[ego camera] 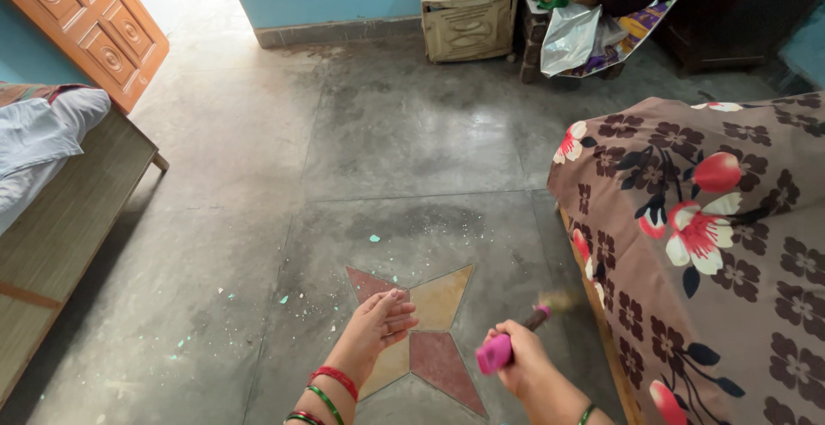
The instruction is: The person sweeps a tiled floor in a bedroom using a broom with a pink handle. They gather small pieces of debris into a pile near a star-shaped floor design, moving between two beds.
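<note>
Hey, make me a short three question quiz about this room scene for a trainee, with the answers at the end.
1. True or false: the right hand holds a broom with a pink plastic grip.
2. Which lies nearest the open, empty left hand? A) carved wooden door B) four-pointed star inlay in the grey floor C) cream cabinet
3. Fill in: the bed beside the right hand is covered by a brown ____-patterned sheet.

Key:
1. True.
2. B, the star inlay.
3. Flower; the sheet shows red and white blooms.
</note>
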